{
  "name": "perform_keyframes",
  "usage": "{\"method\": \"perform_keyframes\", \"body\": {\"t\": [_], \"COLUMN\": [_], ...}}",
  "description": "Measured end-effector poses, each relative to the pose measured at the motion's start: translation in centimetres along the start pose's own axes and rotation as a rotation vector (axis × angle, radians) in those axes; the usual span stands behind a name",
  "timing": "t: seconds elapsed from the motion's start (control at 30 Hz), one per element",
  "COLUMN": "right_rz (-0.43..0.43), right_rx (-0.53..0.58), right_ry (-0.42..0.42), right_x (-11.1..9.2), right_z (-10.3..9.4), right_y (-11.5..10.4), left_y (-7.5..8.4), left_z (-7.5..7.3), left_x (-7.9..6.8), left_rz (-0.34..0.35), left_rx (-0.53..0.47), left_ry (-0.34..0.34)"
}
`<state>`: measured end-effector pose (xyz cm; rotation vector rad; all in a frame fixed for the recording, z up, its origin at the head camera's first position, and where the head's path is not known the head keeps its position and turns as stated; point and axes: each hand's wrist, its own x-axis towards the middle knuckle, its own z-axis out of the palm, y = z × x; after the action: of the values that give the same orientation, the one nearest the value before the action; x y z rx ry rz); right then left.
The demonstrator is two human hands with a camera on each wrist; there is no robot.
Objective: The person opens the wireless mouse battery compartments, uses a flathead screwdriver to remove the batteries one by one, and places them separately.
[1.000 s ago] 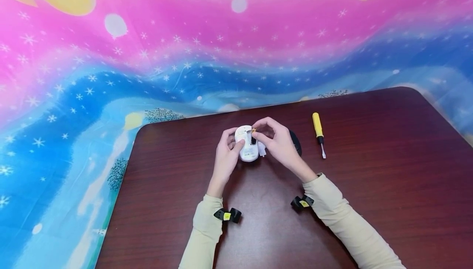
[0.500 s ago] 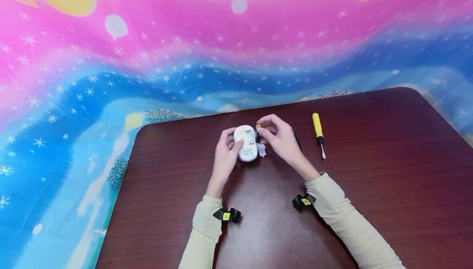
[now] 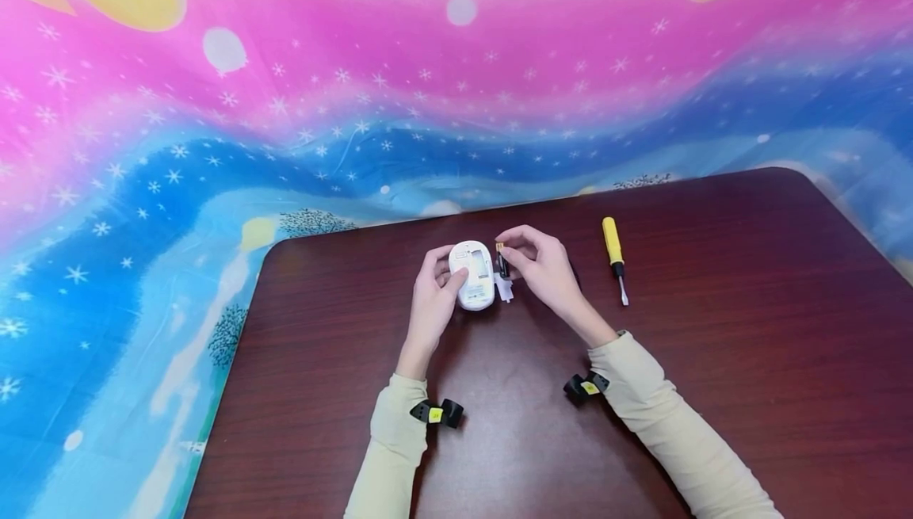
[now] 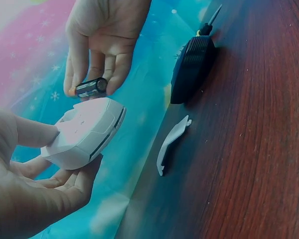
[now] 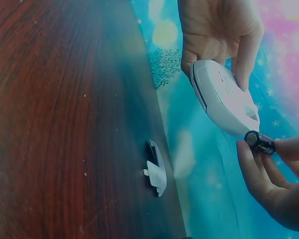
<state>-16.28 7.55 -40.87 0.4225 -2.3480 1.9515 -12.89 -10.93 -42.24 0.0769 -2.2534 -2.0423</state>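
Note:
My left hand [image 3: 431, 305] grips a white computer mouse [image 3: 476, 291] above the table, its underside turned up and its battery compartment exposed. The thumb lies across the underside, with the fingers beneath. Just right of the mouse, my right hand [image 3: 542, 269] pinches a black battery with a gold end [image 3: 503, 267] between thumb and fingers. In the left wrist view the battery [image 4: 92, 88] is close beyond the mouse's edge. The right wrist view has the battery [image 5: 259, 142] right by the end of the mouse. A white battery cover [image 4: 173, 141] lies on the table below.
A black rounded object with a ribbed side [image 4: 193, 67] stands on the table, mostly hidden behind my right hand in the head view. Farther right lies a yellow-handled screwdriver [image 3: 613, 251]. A patterned cloth [image 3: 456, 107] hangs behind the dark wooden table [image 3: 749, 305].
The battery, which overlapped the mouse's compartment one second ago, has come away to the right in my right hand. My left hand and the mouse have shifted slightly left.

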Motion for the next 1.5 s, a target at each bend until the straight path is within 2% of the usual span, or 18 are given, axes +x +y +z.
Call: {"method": "perform_keyframes", "body": {"t": [0.23,0.53,0.77,1.03,1.17,1.37,1.5], "right_rz": [0.078,0.115,0.181,0.237,0.27,0.309,0.319], "right_rx": [0.011,0.021,0.019,-0.125,-0.15,-0.16,-0.207], "right_ry": [-0.016,-0.06,-0.133,-0.18,-0.201,-0.242,-0.288], "right_x": [0.0,-0.1,-0.3,-0.3,-0.3,-0.4,-0.5], "right_z": [0.3,0.5,0.6,0.6,0.8,0.8,0.9], "right_y": [0.3,0.7,0.8,1.2,1.7,2.1,2.4], "left_y": [-0.1,-0.5,-0.7,-1.1,-1.2,-1.5,-1.7], "left_z": [-0.3,-0.6,-0.8,-1.2,-1.4,-1.5,-1.6], "left_x": [0.2,0.1,-0.1,0.1,0.1,0.2,0.2], "left_rz": [-0.016,-0.046,-0.054,-0.08,-0.074,-0.086,-0.075], "left_rx": [0.014,0.071,0.128,0.257,0.304,0.323,0.33], "left_ry": [0.005,0.009,0.014,-0.048,-0.074,-0.116,-0.132]}}
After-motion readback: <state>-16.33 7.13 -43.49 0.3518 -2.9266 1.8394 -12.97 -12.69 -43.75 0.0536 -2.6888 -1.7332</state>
